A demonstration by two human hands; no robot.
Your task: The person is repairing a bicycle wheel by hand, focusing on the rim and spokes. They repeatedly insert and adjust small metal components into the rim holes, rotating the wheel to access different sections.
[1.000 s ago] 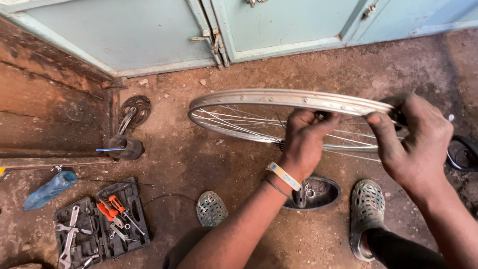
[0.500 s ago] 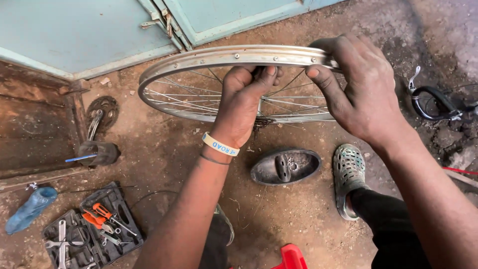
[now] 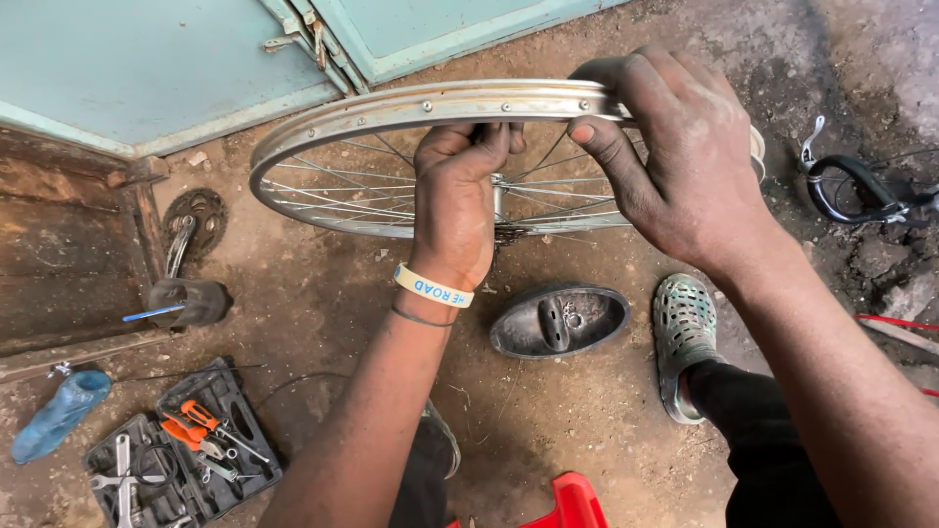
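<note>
Left hand (image 3: 458,210) closed on spokes, right hand (image 3: 675,156) gripping the rim (image 3: 411,106) — wheel bare, tools (image 3: 181,455) untouched below-left.

Bicycle wheel (image 3: 391,117) drawn closer and larger in view than a second ago, right hand (image 3: 675,156) now clamped over the rim's top rather than its far right edge, left hand (image 3: 455,205) gripping from below.
</note>
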